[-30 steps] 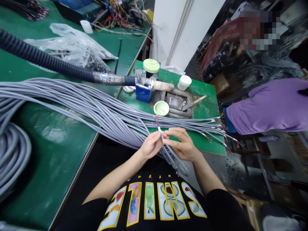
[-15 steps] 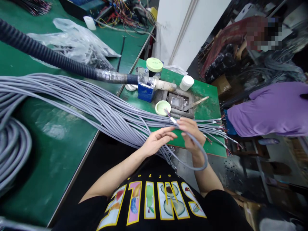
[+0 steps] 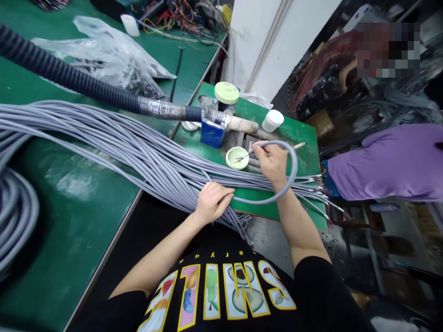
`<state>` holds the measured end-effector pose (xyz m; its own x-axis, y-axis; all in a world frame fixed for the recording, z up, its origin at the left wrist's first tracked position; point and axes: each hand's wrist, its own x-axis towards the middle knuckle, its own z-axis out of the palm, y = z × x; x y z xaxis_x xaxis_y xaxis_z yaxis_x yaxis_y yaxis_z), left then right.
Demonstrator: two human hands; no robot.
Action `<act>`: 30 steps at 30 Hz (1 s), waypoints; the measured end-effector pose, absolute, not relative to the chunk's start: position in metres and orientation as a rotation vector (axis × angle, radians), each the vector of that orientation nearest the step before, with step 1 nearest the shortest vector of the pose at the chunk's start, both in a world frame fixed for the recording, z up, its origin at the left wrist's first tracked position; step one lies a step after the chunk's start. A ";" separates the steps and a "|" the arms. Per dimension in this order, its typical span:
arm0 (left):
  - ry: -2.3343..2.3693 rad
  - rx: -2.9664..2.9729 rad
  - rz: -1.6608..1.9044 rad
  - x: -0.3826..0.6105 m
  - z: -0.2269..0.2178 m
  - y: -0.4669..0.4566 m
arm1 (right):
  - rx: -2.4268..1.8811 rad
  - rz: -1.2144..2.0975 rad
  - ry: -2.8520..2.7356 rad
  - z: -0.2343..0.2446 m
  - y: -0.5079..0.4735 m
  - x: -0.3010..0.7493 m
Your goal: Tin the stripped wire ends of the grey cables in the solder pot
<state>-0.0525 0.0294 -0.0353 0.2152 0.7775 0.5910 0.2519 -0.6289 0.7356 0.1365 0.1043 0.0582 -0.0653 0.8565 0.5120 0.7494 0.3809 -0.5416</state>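
Note:
My right hand pinches one grey cable near its stripped end. The bare wire tips reach into a small pale green dish on the green side table. The cable loops back in an arc to my left hand, whose fingers curl over it at the edge of the big bundle of grey cables. That bundle runs from the left bench across to the side table, ending in stripped red-tipped wires.
A black corrugated hose ends at a blue box beside a metal solder pot. A white jar and a green-lidded jar stand behind. A plastic bag lies on the bench. A person in purple sits right.
My right hand has carried the cable end up and away from my body, from in front of my chest to the green dish. My left hand let go of the tip and dropped onto the bundle.

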 end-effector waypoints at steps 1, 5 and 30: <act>0.947 2.025 1.429 -0.052 -0.035 0.029 | -1.401 0.173 -1.839 0.056 0.107 0.135; 0.931 2.075 1.485 -0.052 -0.034 0.030 | -1.426 0.186 -1.853 0.049 0.113 0.132; 0.966 2.128 1.424 -0.054 -0.034 0.029 | -1.475 0.169 -1.973 0.047 0.123 0.125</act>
<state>-0.0535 0.0291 -0.0344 0.2413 0.7319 0.6373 0.3216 -0.6799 0.6590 0.1250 0.1233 0.0474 -0.1463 0.8932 0.4252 0.8080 0.3559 -0.4696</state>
